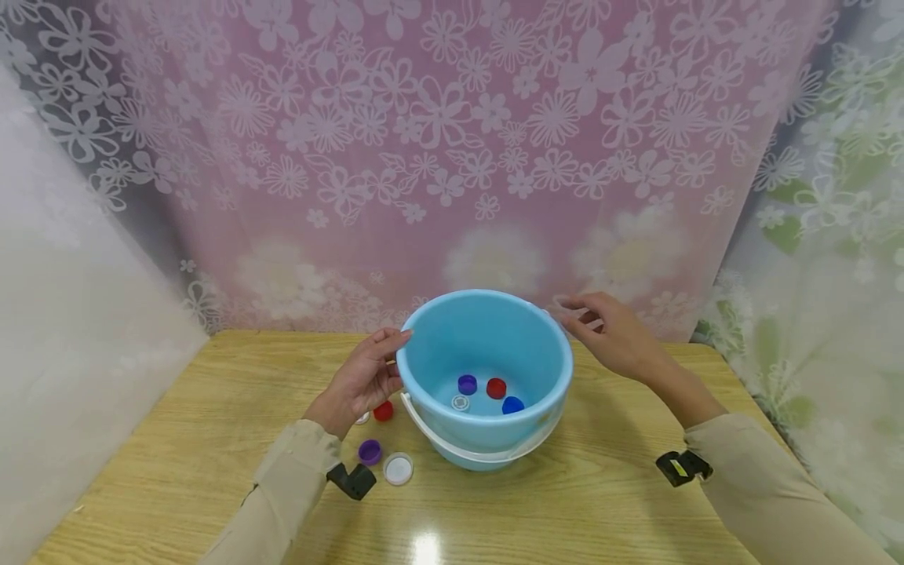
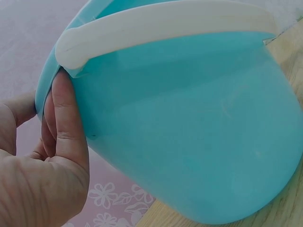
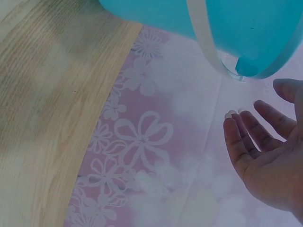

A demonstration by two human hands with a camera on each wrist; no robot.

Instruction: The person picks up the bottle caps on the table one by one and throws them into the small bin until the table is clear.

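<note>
A light blue bucket (image 1: 487,439) with a white handle (image 1: 466,453) hanging at its front stands on the wooden table. My left hand (image 1: 363,380) grips its left rim, thumb over the edge and fingers beneath the lip, as the left wrist view shows. Beyond the right rim, my right hand (image 1: 610,333) is held with loosely bent fingers; a gap separates it from the bucket in the right wrist view. On the bucket's floor lie a purple cap (image 1: 467,384), a red cap (image 1: 497,388), a whitish cap (image 1: 461,402) and a blue cap (image 1: 512,405), partly hidden by the front rim.
Left of the bucket, on the table (image 1: 565,510), lie a red cap (image 1: 384,410), a purple cap (image 1: 370,452) and a white cap (image 1: 399,469). Another white piece (image 1: 363,418) is partly covered by my left hand. A flowered pink curtain (image 1: 452,157) hangs behind the table.
</note>
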